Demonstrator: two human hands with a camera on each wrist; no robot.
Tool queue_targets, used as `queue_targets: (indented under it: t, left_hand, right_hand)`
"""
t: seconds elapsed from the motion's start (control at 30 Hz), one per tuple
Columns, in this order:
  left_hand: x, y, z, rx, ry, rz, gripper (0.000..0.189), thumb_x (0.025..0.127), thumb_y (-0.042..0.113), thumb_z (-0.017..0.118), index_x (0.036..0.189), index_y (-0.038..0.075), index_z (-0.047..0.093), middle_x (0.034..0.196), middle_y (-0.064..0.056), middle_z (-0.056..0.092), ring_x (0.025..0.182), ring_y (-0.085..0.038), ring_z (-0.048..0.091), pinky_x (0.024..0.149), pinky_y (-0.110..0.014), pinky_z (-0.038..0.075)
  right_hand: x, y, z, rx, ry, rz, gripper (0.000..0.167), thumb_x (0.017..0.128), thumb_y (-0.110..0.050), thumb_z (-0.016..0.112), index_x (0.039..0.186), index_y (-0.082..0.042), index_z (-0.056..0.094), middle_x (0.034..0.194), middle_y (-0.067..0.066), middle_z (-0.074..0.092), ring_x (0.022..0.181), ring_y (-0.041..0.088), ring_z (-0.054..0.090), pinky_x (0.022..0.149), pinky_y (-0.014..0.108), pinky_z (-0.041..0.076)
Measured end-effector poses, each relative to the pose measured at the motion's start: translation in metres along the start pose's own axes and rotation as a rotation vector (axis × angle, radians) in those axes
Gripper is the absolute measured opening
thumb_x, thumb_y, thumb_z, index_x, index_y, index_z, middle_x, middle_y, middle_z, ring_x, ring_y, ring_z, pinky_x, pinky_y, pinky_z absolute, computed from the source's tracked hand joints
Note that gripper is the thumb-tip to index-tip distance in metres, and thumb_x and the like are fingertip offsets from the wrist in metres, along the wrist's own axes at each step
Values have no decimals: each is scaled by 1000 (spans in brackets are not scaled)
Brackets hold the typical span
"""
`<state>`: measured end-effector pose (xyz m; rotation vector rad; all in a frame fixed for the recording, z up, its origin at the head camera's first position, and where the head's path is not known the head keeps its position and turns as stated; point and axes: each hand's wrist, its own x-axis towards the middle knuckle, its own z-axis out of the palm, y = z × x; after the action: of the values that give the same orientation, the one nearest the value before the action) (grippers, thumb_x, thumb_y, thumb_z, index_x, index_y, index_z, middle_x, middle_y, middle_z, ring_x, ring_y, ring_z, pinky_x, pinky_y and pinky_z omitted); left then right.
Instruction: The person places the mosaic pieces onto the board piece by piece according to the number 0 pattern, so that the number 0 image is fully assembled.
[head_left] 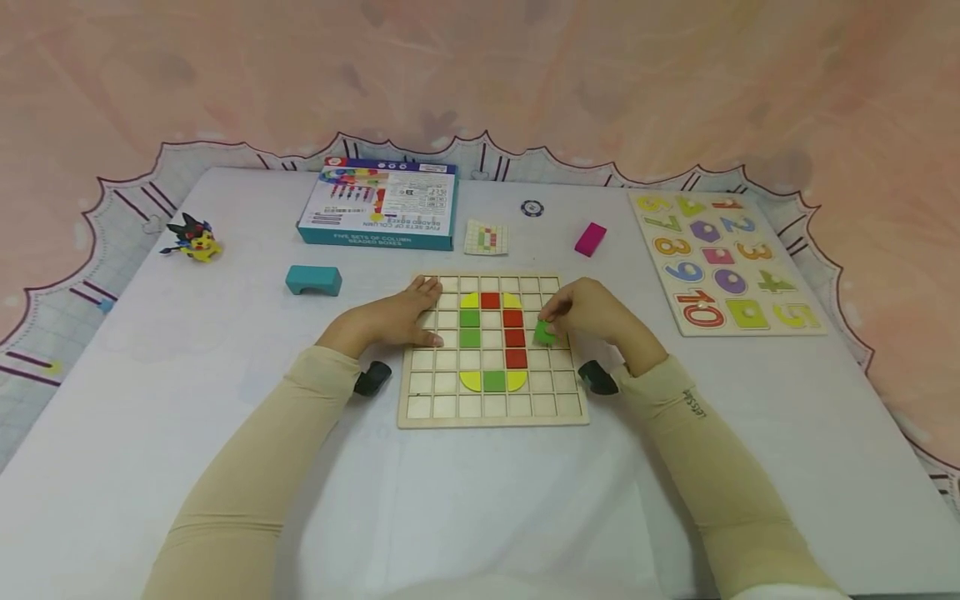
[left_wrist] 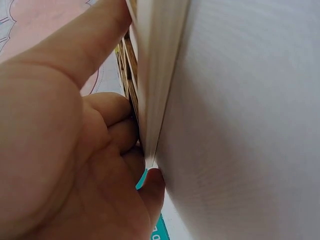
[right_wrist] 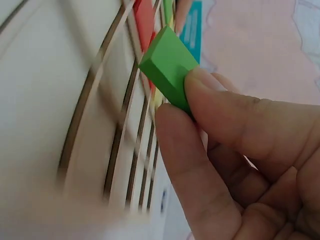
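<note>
A square wooden grid board (head_left: 444, 407) lies in front of me. My left hand (head_left: 396, 318) rests on its left edge, fingers spread over the upper cells and thumb lower down. In the left wrist view those fingertips lie along the board's side edge (left_wrist: 162, 55). My right hand (head_left: 592, 313) pinches a green square tile (right_wrist: 172, 62) between thumb and forefinger, over the board's right part. Set in the cells are several red tiles (head_left: 514, 337), green tiles (head_left: 470, 327) and yellow rounded tiles (head_left: 470, 381), forming a partial ring. The held tile is tilted.
Behind the board lie a box (head_left: 378, 204), a small pattern card (head_left: 486, 237), a poker chip (head_left: 532, 208) and a magenta block (head_left: 591, 239). A number puzzle board (head_left: 727, 267) lies right. Left are a teal arch block (head_left: 313, 280) and a yellow figurine (head_left: 197, 240).
</note>
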<state>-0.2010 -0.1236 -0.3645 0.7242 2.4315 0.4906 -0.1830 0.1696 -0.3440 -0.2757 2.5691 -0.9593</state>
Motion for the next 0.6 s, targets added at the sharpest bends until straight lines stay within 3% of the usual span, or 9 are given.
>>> queue_targets:
  t: [0.33,0.6]
  left_hand:
    - [2,0,0,4,9,-7,92,86,35,63,146,-2,4,154,-16,-5,141,-31,-12,115,-44,2]
    - [3,0,1,10,5,-15,93,86,37,63,147,-1,4,154,-15,-4,141,-30,-12,115,-44,3]
  right_hand:
    - [19,-45,35,30,-105,-104,12,77,-3,72,88,-3,72,84,5,68,78,15,57,74,25,49]
    - [24,-56,56,-18,-159,-130,12,77,-5,72,89,-6,74,82,3,68,76,12,56,69,21,48]
